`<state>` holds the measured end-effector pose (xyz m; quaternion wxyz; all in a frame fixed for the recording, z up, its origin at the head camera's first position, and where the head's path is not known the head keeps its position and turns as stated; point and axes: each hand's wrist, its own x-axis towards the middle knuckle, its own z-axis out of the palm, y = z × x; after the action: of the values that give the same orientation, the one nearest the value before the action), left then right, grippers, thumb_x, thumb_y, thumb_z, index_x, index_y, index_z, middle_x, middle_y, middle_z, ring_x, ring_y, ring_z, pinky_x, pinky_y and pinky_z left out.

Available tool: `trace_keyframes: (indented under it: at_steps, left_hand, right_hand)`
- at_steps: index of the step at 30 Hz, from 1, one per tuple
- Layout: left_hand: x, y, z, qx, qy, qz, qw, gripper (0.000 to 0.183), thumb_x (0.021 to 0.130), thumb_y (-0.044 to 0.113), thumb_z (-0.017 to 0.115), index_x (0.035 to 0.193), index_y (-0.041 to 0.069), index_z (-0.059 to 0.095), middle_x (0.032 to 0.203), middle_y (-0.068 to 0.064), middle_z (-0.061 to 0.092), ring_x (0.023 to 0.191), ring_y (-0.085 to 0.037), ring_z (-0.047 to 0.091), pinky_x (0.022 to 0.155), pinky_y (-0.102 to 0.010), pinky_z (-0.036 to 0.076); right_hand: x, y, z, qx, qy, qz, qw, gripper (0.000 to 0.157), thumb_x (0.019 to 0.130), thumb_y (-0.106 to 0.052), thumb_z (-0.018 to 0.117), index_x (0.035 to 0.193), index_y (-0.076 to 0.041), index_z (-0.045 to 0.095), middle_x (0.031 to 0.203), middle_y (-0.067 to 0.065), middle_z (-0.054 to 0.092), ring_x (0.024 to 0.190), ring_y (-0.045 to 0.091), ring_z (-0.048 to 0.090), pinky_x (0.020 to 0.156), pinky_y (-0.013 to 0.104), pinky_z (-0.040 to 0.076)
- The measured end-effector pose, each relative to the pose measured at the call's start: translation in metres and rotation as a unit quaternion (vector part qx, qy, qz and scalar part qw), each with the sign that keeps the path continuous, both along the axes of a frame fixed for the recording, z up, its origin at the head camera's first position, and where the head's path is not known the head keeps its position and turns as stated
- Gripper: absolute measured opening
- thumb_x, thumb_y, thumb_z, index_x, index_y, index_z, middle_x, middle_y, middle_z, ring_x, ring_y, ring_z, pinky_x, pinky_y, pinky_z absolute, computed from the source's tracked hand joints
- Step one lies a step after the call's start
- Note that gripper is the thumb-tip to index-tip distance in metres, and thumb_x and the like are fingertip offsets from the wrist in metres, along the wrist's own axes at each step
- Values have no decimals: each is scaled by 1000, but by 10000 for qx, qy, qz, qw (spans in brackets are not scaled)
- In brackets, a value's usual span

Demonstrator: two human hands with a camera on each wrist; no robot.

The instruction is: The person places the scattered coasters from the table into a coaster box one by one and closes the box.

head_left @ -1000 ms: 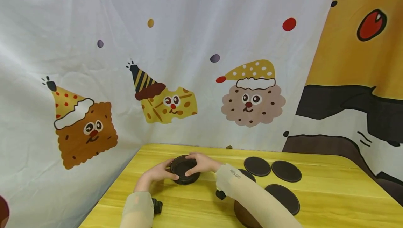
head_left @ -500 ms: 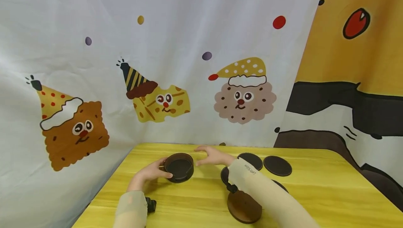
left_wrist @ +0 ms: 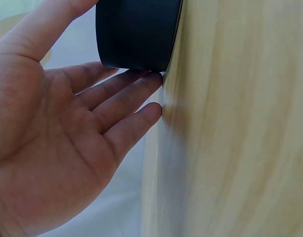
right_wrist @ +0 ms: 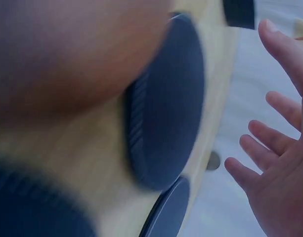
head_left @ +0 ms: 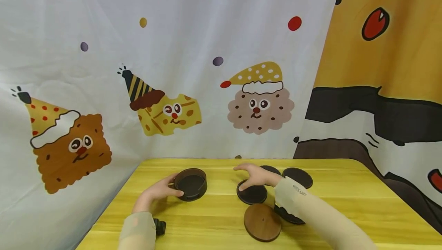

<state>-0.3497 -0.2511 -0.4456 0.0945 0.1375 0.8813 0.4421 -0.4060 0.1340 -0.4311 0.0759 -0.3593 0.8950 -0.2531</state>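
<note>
A round dark coaster holder (head_left: 191, 185) with a raised rim stands on the left part of the table. My left hand (head_left: 159, 189) holds its left side, thumb toward the front and fingers behind; the left wrist view shows fingertips against the holder's dark wall (left_wrist: 136, 34). Over on the right, my right hand (head_left: 257, 175) hovers with spread fingers above a round black coaster (head_left: 253, 196). Nothing is between those fingers in the right wrist view, where a stitched-edge coaster (right_wrist: 173, 108) lies beside the hand (right_wrist: 282, 168).
A brown round coaster (head_left: 262, 222) lies nearest me. More black coasters lie around the right forearm: one behind the hand (head_left: 271, 170), one farther right (head_left: 298, 177), one partly under the sleeve (head_left: 290, 217). A printed white curtain (head_left: 193, 50) hangs behind the yellow wood-grain table (head_left: 207, 219).
My right hand has let go of the coaster holder and moved right, over the black coasters. My left hand stays at the holder. The head view has shifted slightly right.
</note>
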Motion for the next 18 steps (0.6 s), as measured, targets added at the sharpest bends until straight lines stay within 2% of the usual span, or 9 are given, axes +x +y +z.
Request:
trace_keyframes:
  at_steps: [4,10,14,18]
  left_hand:
    - [-2,0,-1,74,-84,90,9999,86,72,27,73,139,3,24,133,-24,33,120,-39,32,90,-54,29]
    - [-4,-1,-3,46,-106,124,9999,86,72,26,73,139,5,25,133,-22,34,120,-39,32,90,-53,29]
    - [-4,0,-3,24,-109,122,9999,86,72,27,74,139,4,25,133,-23,34,120,-39,32,90,-53,30]
    - [-4,2,-2,-33,-154,169,9997,88,71,29,74,139,4,23,134,-24,32,119,-40,32,89,-53,31]
  right_hand:
    - [5,22,-5,313,142,-31,9994,77,68,-42,73,133,-22,39,138,7,32,124,28,31,92,48,33]
    - [7,49,-14,332,56,-30,9994,81,65,-38,76,134,-15,40,137,8,35,123,29,32,91,49,33]
    - [8,60,-19,596,132,85,9981,86,61,-41,78,134,-15,39,137,9,34,124,29,31,90,49,34]
    - [9,65,-21,792,114,139,9967,90,57,-43,80,134,-19,40,139,9,30,125,29,28,90,50,34]
